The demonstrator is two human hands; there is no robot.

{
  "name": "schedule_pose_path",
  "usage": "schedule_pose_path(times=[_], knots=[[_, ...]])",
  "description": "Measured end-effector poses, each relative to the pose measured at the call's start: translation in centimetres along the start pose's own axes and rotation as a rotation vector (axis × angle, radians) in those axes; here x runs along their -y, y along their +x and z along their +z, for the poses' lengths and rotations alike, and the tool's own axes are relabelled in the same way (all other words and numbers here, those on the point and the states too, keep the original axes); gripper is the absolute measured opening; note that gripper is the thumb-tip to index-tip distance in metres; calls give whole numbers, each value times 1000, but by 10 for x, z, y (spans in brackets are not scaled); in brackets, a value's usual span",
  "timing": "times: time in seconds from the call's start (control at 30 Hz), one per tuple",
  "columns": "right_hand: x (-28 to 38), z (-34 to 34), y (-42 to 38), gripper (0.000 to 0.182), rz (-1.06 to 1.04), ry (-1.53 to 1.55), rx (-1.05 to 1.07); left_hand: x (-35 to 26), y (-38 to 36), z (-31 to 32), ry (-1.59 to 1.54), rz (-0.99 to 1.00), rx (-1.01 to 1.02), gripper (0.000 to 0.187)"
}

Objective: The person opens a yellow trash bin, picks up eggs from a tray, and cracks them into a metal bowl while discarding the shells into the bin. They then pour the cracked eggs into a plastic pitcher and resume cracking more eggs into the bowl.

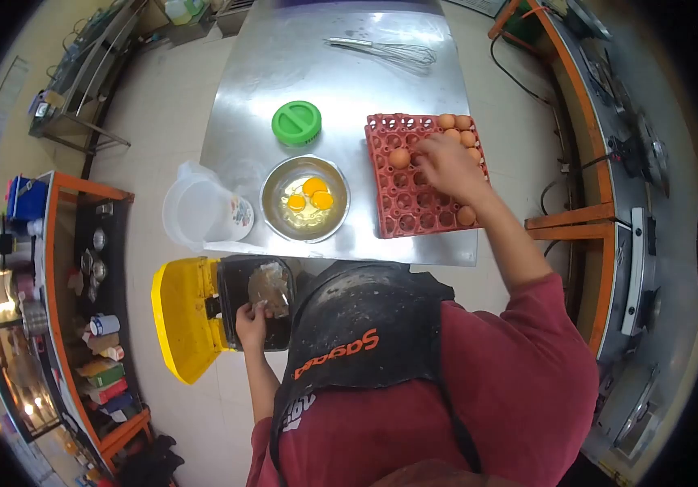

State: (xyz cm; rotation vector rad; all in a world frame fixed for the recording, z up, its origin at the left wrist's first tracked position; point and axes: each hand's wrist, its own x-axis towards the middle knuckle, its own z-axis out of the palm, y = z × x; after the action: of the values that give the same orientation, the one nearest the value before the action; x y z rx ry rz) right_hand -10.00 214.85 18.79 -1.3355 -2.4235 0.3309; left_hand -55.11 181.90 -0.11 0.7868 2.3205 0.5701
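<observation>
My right hand (453, 168) is over the red egg tray (394, 225), fingers bent and a little apart, their tips just right of a lone brown egg (398, 157). More brown eggs (467, 139) sit along the tray's right side. My left hand (252, 326) is low over the open black bin (239, 280), its fingers pinched on a small whitish piece that looks like eggshell (262, 304). Between the tray and a clear plastic jug (195, 213) stands a metal bowl (276, 221) holding three yolks (314, 187) in egg white.
A green round lid (296, 122) lies behind the bowl on the steel table (341, 89). Farther back is a wire whisk (385, 51). The bin's yellow lid (177, 321) hangs open to the left. Orange-framed shelves (61, 268) stand at left, and orange-framed equipment (572, 217) at right.
</observation>
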Motion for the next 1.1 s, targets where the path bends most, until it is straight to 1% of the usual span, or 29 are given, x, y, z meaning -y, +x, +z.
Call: schedule_pose_path(times=[0.03,0.1,0.17,0.23,0.3,0.33,0.37,0.43,0.47,0.53,0.57,0.63,0.67,0.77,0.8,0.87,0.9,0.97,1.0,1.07,1.1], knots=[[-32,-2,-7,20,126,-157,39,-39,-5,-4,-135,40,96,46],[-47,-12,-12,26,118,-131,47,-111,-13,3,-194,431,156,39],[-58,-6,-14,30,123,-140,75,-194,-21,8,-82,707,253,38],[-73,17,-8,32,138,-192,116,-259,-11,35,-26,965,362,42],[-44,-14,24,36,373,-148,482,-325,-7,63,168,1295,223,53],[-33,-26,37,39,491,-122,664,-353,-6,77,255,1296,206,57],[-34,-23,41,40,462,-159,687,-378,-6,90,338,1298,188,62],[-47,-13,45,41,402,-239,731,-418,-8,113,536,1228,239,64],[-59,-3,42,42,378,-217,695,-432,-8,120,633,1189,260,65],[-76,9,32,43,326,-174,629,-441,1,137,631,1209,290,63],[-79,9,23,43,328,-93,473,-442,5,146,630,1215,307,62],[-51,-15,0,43,324,66,163,-453,3,147,665,1175,331,58],[-30,-42,0,41,349,170,279,-456,1,147,685,1153,345,57],[-39,-1,-24,35,470,899,0,-448,14,170,622,1165,306,52],[-42,12,-28,32,594,1093,-57,-446,17,175,593,1194,291,51],[-38,23,-30,32,607,1181,-159,-439,20,174,534,1255,261,50],[-34,24,-29,31,610,1224,-210,-439,15,164,255,1169,431,49],[-18,19,-22,26,465,1145,-438,-441,-2,138,-290,936,754,47],[-8,24,-16,27,363,1053,-585,-441,-9,134,-429,844,821,46],[2,18,-19,41,210,904,-532,-437,-21,129,-710,637,936,44],[5,10,-20,43,195,764,-481,-435,-24,127,-698,633,938,43]])
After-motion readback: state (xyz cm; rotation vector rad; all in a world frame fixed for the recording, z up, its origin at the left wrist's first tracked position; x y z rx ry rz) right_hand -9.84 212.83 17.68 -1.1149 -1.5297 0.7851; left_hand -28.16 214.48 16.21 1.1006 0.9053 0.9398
